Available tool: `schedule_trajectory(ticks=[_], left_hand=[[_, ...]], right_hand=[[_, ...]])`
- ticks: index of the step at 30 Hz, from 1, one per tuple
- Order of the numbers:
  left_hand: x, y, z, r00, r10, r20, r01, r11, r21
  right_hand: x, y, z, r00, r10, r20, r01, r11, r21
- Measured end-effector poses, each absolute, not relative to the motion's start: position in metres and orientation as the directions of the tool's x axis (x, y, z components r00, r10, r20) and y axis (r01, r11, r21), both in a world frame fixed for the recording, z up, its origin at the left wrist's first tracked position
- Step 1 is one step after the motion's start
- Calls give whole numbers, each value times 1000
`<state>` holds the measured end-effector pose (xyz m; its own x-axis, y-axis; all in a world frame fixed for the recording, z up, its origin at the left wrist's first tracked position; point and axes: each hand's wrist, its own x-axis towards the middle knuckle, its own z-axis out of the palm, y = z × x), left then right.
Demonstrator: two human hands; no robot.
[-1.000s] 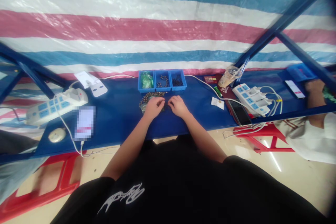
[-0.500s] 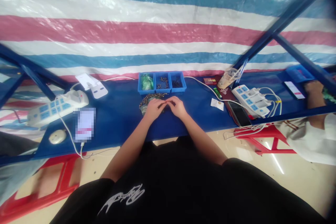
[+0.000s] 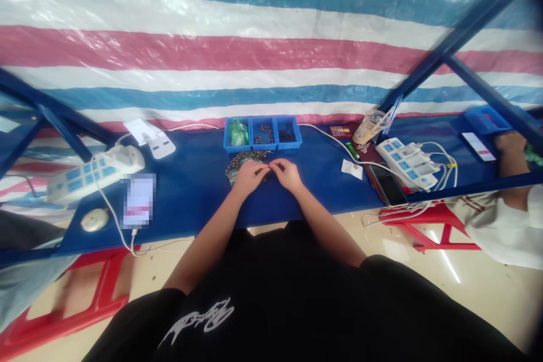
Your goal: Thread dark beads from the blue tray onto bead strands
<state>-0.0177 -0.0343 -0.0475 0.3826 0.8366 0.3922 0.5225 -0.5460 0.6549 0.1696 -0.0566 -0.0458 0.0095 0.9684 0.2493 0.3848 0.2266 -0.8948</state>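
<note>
Striped tarp [image 3: 271, 52] hung behind table [image 3: 190, 181] | left hand [image 3: 249, 176], right hand [image 3: 287, 174]: fingertips together, couldn't tell what they pinched | small parts [image 3: 242, 156] lay at ten o'clock from fingertips, long axis roughly eight-to-two, left hand nearer

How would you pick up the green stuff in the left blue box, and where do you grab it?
I'd probably pinch the top of the green stuff, coming straight down from above. The box has walls around its sides but is open on top, and the stuff looks crumpled, so there should be folds to pinch. The left hand looks nearer.
</note>
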Motion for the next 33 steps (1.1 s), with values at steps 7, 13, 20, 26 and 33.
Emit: schedule_trajectory(ticks=[7, 13, 20, 26, 33], left_hand=[[-18, -35, -46, 399, 825, 400, 501, -562, 658], [-19, -33, -49, 401, 834, 378, 506, -546, 667], [-18, -33, -49, 399, 830, 391, 503, -554, 663], [-18, -33, -49, 395, 834, 387, 504, -548, 667], [-19, -34, -49, 394, 849, 353, 532, -524, 665]], right_hand=[[171, -57, -46, 26, 975, 222, 340, 200, -919], [172, -56, -48, 30, 979, 200, 340, 178, -923], [174, -55, -51, 18, 976, 216, 345, 197, -918], [176, -55, -51, -15, 969, 245, 374, 233, -898], [177, -54, -51, -56, 961, 272, 404, 271, -874]])
